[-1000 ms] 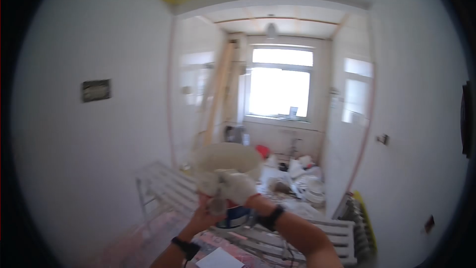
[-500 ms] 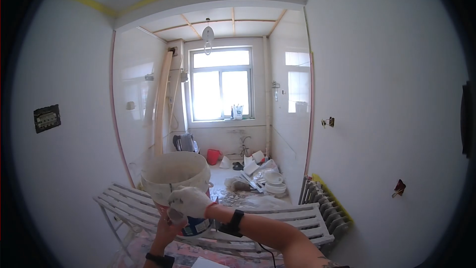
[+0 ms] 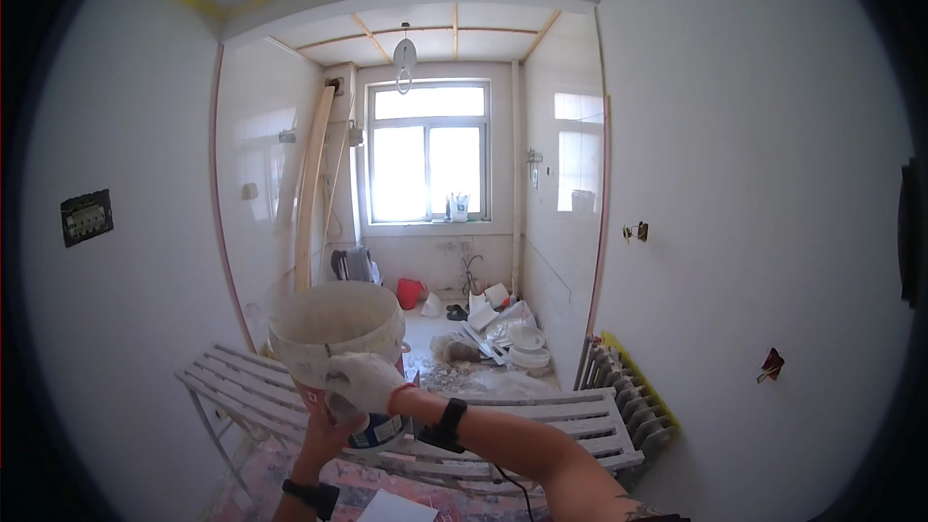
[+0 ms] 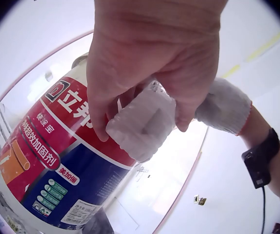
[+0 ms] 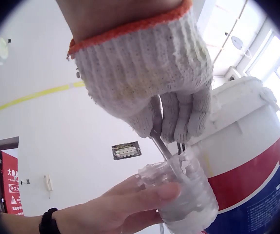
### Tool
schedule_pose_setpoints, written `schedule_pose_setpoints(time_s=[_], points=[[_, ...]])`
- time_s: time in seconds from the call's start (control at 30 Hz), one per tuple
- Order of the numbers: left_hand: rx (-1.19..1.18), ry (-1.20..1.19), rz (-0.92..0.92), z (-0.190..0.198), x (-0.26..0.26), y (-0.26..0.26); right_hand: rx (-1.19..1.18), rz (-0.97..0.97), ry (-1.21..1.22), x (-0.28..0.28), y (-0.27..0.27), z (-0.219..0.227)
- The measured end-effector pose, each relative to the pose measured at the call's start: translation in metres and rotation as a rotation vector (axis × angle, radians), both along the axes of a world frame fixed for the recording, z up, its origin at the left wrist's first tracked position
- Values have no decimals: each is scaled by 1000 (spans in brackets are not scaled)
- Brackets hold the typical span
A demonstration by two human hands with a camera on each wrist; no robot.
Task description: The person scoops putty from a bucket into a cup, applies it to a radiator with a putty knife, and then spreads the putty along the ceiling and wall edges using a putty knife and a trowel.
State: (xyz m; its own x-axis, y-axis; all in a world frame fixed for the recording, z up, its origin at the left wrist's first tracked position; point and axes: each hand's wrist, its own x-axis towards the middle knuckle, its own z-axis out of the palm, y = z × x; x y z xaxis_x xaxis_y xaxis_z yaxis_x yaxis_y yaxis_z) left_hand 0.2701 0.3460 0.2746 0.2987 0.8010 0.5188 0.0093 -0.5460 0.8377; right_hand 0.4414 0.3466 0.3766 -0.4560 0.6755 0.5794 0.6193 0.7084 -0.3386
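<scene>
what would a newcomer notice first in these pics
The paint bucket, red, white and blue with a smeared white rim, is held up at the middle of the head view. In front of it the gloved right hand holds a thin metal tool dipped into a small clear cup gripped by the bare left hand. Behind, a bright window lights a rubble-strewn room.

The head view looks forward down the room toward the window (image 3: 427,157) at 12 o'clock. Both wrist views sit very close, looking upward. All three share the paint bucket (image 3: 338,348) (image 4: 57,161) (image 5: 249,165).
</scene>
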Motion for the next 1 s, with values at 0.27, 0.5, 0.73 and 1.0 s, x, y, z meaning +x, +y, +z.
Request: schedule_pose_setpoints(time_s=[0.27, 0.5, 0.73, 1.0], points=[[-72, -22, 24, 4, -2, 4, 26, 5, 84, -2, 3, 0], [-114, -39, -31, -8, -4, 14, 13, -6, 89, 0, 11, -10], [-13, -41, 7, -6, 2, 11, -19, 25, 35, 2, 7, -7], [28, -106, -40, -9, 5, 17, 194, 85, -70, 2, 20, -10]])
